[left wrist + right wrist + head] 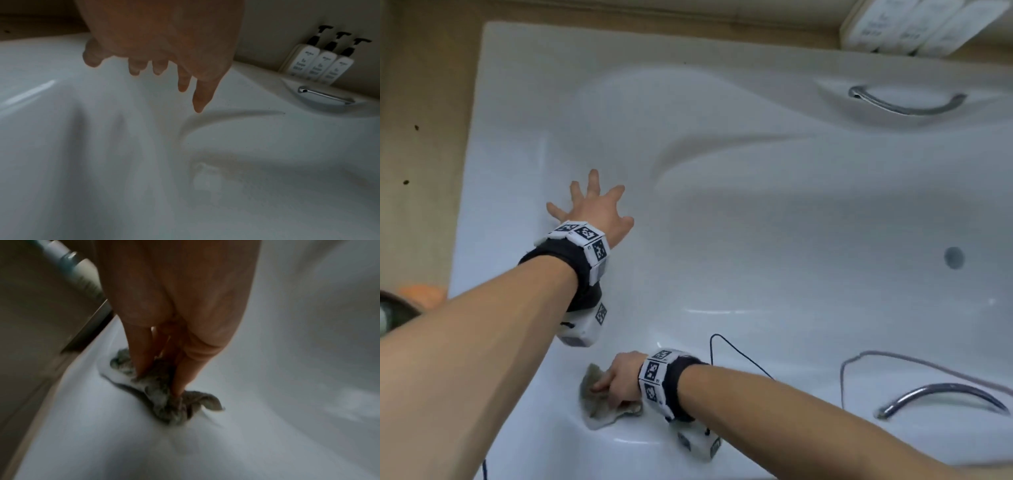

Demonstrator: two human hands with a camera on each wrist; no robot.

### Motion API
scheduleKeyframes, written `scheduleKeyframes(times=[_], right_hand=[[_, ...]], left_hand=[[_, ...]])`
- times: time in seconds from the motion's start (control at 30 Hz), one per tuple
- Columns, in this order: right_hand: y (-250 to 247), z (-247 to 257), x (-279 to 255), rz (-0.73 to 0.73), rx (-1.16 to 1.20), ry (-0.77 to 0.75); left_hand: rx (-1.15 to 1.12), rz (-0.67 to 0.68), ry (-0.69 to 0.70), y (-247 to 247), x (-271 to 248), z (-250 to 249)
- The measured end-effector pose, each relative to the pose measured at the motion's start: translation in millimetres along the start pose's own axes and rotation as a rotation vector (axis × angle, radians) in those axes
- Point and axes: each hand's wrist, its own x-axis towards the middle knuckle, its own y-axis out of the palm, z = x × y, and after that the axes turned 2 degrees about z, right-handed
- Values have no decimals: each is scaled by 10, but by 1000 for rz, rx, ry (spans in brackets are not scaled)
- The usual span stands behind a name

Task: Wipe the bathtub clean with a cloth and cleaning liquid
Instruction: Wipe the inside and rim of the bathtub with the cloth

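Note:
The white bathtub [756, 222] fills the head view. My right hand [616, 380] grips a crumpled grey cloth [599, 404] and holds it against the tub's near inner wall, by the left end. In the right wrist view my fingers [144, 356] dig into the wet, bunched cloth [162, 402] on the white surface [287, 369]. My left hand [592, 202] lies spread on the sloping left end of the tub and holds nothing. The left wrist view has its fingers [199, 97] fanned over the tub [102, 162].
Chrome grab handles sit on the far side [907, 102] and the near side [941, 397]. The drain [953, 257] is at the right. Three pump bottles [320, 65] stand on the far rim. A white bottle [82, 275] shows beside the near rim.

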Motion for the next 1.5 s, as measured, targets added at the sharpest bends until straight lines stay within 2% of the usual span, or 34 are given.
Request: scheduleKeyframes(times=[0.1,0.23,0.4,0.53,0.77,0.97,1.23,1.33,1.5], right_hand=[[187,-258,-279,2,-109,45],[302,-465,-591,-90,-234,92],[340,-842,-961,-201,-326,189],[364,-1143,-1229,-266,-408,291],[420,-1745,-1702,-344,-517,384],[466,-2220,-2056,-431,-481,327],[507,-3090,-2604,-601,-480,254],[513,-3351,-2757,-592,-612,135],[304,-3751,-2940,-685,-702,82]], left_hand=[[-40,60,-24,69,-351,20],[1,137,-10,299,-837,-3],[-40,287,108,728,-1503,-177],[-40,377,137,1015,-1921,-363],[-31,363,235,1216,-2272,-719],[-50,389,314,1419,-2592,-1238],[-54,370,297,1641,-2903,-2124],[-71,340,293,1672,-2971,-2519],[-97,295,269,1693,-2994,-3080]])
